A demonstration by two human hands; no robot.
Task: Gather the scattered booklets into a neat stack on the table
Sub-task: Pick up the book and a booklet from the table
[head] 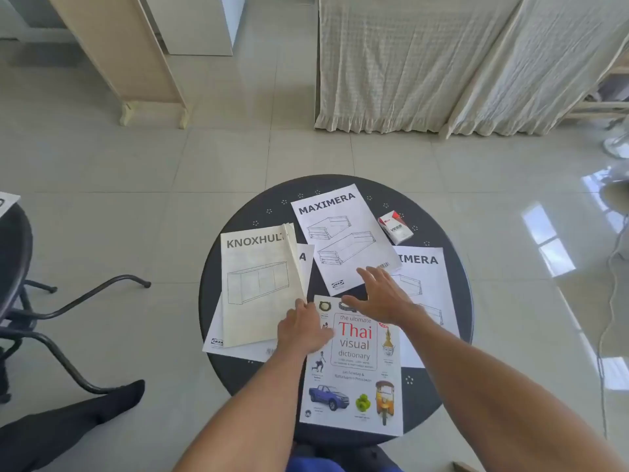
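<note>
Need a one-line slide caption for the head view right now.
Both hands, left hand and right hand, reach over booklets scattered on a round black table.

Five printed items lie flat and scattered on the round dark tabletop [238, 376]. At 9 o'clock, a cream "KNOXHULT" paper booklet [255, 287] with its right cover edge curled up rests on a white paper booklet [238, 350] that is mostly hidden. At 12 o'clock lies a tilted white "MAXIMERA" booklet [343, 233], overlapping a second white "MAXIMERA" booklet [425, 287] at 3 o'clock. At 6 o'clock, a glossy colourful "Thai visual dictionary" book [354, 379] overhangs the near rim.
</note>
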